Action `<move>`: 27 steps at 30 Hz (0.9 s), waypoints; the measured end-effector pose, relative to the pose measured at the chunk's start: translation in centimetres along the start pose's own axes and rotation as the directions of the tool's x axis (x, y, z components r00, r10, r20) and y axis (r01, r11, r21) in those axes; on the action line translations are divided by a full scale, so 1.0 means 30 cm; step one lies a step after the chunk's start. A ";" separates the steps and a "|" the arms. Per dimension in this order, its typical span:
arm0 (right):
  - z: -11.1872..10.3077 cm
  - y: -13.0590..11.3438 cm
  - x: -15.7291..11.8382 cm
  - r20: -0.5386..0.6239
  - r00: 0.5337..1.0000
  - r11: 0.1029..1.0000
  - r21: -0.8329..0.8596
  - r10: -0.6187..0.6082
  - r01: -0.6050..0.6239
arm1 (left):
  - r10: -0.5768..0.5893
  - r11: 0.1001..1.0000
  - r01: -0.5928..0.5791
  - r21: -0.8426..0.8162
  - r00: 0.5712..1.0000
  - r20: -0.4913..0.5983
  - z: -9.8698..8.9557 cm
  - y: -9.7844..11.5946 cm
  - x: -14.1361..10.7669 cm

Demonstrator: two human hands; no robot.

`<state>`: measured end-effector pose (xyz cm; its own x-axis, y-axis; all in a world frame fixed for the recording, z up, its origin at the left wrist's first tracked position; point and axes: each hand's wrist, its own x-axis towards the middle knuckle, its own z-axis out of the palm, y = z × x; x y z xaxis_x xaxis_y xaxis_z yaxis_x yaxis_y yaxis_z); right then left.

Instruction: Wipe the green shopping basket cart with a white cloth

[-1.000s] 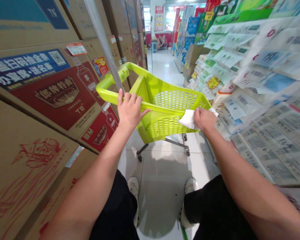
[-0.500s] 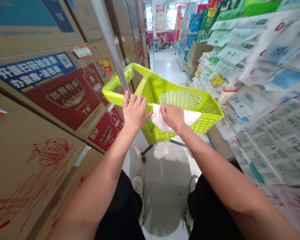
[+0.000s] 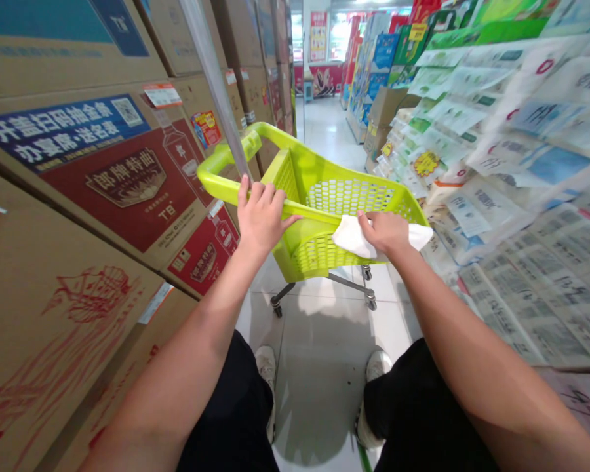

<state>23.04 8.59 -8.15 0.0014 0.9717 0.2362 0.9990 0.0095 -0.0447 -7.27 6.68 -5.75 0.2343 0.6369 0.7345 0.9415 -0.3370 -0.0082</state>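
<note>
A lime-green shopping cart (image 3: 295, 157) stands sideways before me, its handle end at the left. My left hand (image 3: 261, 213) is closed over the near rim beside the handle, fingers on top and thumb along the side. With my right hand (image 3: 386, 233) I press a white cloth (image 3: 351, 237) on the near rim towards the cart's right end. The cloth hangs over the outer side, and its other end sticks out right of the hand. The cart's basket is partly hidden behind my right hand.
Stacked cartons (image 3: 128, 177) wall the left side, with a grey metal pole (image 3: 216, 85) in front of them. Packs of paper goods (image 3: 516, 131) with price signs line the right. A tiled floor (image 3: 324, 121) runs down the aisle between them. My shoes are below the cart.
My right hand and the white cloth have slid right along the cart's near rim. My left hand has stayed on the rim near the handle. The view has shifted slightly.
</note>
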 end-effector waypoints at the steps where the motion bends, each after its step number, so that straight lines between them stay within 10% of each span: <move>1: -0.002 -0.017 0.002 -0.004 1.000 1.000 0.014 -0.008 0.008 | 0.003 1.000 -0.003 0.013 1.000 -0.001 0.001 0.007 -0.001; 12: -0.068 -0.382 -0.040 -0.111 0.969 0.961 0.142 -0.221 0.236 | 0.025 1.000 -0.025 0.003 1.000 0.011 -0.015 0.017 -0.022; 27: -0.002 0.038 0.017 0.090 0.994 0.997 0.005 0.070 -0.071 | 0.032 0.998 -0.033 0.044 0.999 0.020 -0.019 -0.018 -0.018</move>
<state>24.17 9.08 -8.02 0.0670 0.9873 0.1442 0.9961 -0.0579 -0.0663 -8.03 6.12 -5.76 0.2695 0.6394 0.7202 0.9429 -0.3271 -0.0624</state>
